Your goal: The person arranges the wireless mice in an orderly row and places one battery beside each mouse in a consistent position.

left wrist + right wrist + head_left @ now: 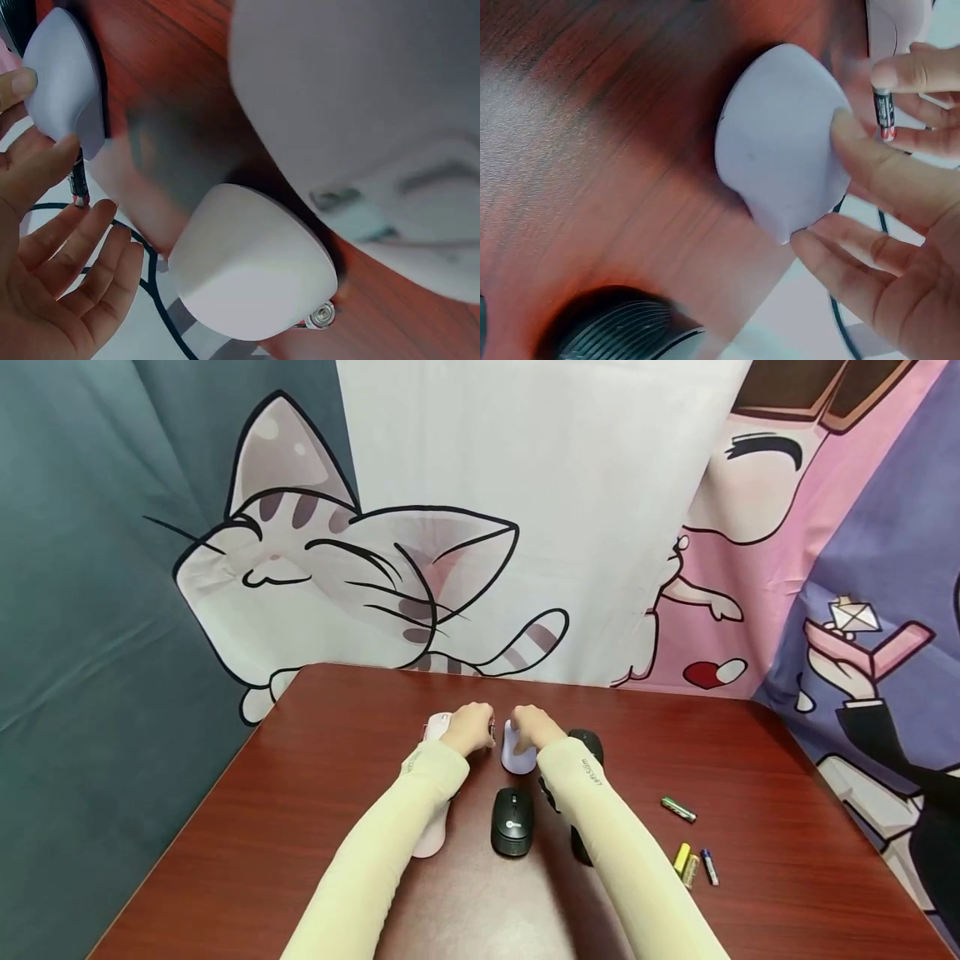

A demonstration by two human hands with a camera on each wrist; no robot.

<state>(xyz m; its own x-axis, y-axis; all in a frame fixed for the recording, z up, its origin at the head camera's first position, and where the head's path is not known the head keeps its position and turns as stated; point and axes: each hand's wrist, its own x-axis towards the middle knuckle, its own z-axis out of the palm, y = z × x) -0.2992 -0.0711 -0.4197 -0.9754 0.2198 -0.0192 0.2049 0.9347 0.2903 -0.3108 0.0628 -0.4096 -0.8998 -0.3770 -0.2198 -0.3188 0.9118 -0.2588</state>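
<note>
My left hand (471,728) pinches a small black cylindrical battery (79,180) with a red end between thumb and fingers, held off the table. My right hand (534,727) grips a lavender computer mouse (780,142), thumb on one side and fingers at its end. In the head view this mouse (517,762) lies just right of the left hand. The battery (885,116) is close beside it, apart from its shell. Near my left wrist is a whitish mouse (251,270), with another battery (321,315) at its edge.
A black mouse (512,822) lies between my forearms. A pale pink mouse (431,837) is partly under the left sleeve; dark mice (588,742) are partly behind the right sleeve. A green battery (678,810) and several others, including a blue one (709,867), lie at right.
</note>
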